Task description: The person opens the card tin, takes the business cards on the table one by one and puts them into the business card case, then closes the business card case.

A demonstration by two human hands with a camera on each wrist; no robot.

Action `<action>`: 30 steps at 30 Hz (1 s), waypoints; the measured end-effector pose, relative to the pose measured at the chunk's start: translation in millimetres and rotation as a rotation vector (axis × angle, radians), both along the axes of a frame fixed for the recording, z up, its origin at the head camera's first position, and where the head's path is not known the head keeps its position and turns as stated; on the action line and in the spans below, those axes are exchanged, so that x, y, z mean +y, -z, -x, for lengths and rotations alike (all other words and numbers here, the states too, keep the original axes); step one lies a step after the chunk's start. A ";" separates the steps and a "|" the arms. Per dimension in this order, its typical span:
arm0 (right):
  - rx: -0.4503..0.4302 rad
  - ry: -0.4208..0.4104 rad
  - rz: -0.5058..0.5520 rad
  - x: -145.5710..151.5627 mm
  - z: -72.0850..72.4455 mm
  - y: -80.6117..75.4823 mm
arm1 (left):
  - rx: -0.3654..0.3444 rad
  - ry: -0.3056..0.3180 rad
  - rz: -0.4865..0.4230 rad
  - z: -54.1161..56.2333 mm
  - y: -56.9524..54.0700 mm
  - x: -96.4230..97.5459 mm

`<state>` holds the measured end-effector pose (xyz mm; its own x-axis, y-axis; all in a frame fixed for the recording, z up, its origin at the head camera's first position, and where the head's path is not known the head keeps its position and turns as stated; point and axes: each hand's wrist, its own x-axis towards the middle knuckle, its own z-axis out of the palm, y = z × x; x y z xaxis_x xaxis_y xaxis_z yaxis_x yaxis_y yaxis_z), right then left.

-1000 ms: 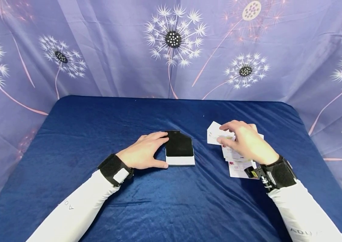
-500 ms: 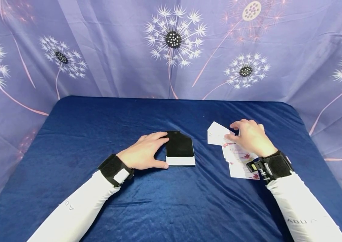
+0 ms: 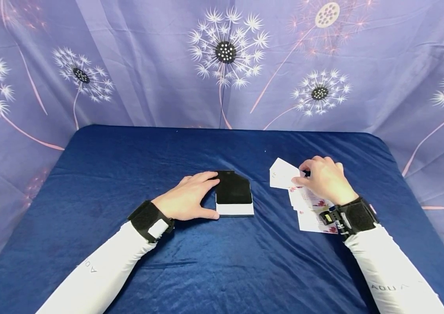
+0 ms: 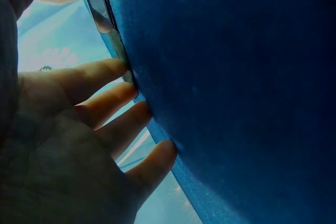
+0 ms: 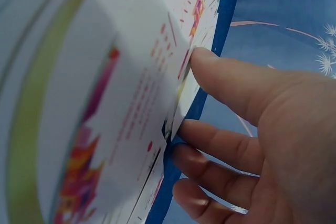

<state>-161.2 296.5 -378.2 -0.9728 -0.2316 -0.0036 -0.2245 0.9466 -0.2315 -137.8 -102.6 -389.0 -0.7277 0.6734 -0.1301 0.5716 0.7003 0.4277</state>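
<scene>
Right hand (image 3: 327, 179) pinches white card (image 3: 283, 175); sleeve (image 3: 390, 274) lettered "AQU".

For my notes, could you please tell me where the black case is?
In the head view, the black case lies on blue cloth, just right of the left hand, left of printed cards.

– Your head view looks forward and down, far enough back to take in both sleeves (image 3: 98, 266), the blue table (image 3: 222, 261) and the patterned curtain (image 3: 147, 65).

– And your left wrist view?

– Very close, facing along your left hand (image 3: 186, 196), the table tipped up steeply at right; it shares that hand and the edge of the black case (image 3: 233, 189) with your head view.

– Your right one?

– Just as near, facing low across the cards (image 3: 303, 199), your right hand (image 3: 327, 179) at its right; your head view has those same cards from above.
</scene>
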 end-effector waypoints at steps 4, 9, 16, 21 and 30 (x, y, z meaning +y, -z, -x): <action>0.015 0.007 0.026 -0.8 1.4 0.5 | 0.003 0.001 -0.005 0.0 -0.2 -0.4; 0.017 0.040 0.079 -2.3 2.6 1.4 | -0.002 -0.002 -0.004 -0.7 -1.6 -0.3; 0.040 0.068 0.179 -0.5 3.4 0.2 | -0.013 -0.007 -0.002 -2.1 -4.4 0.4; 0.030 0.057 0.282 5.9 5.0 -2.1 | -0.016 -0.010 0.009 -2.9 -5.7 0.4; 0.012 0.066 0.358 7.7 5.3 -11.4 | 0.002 -0.002 0.003 -3.1 -6.1 0.1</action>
<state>-166.5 304.2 -366.8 -0.9851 -0.1532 0.0776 -0.1705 0.8187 -0.5483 -134.7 -102.5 -382.8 -0.7296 0.6713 -0.1307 0.5707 0.7029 0.4245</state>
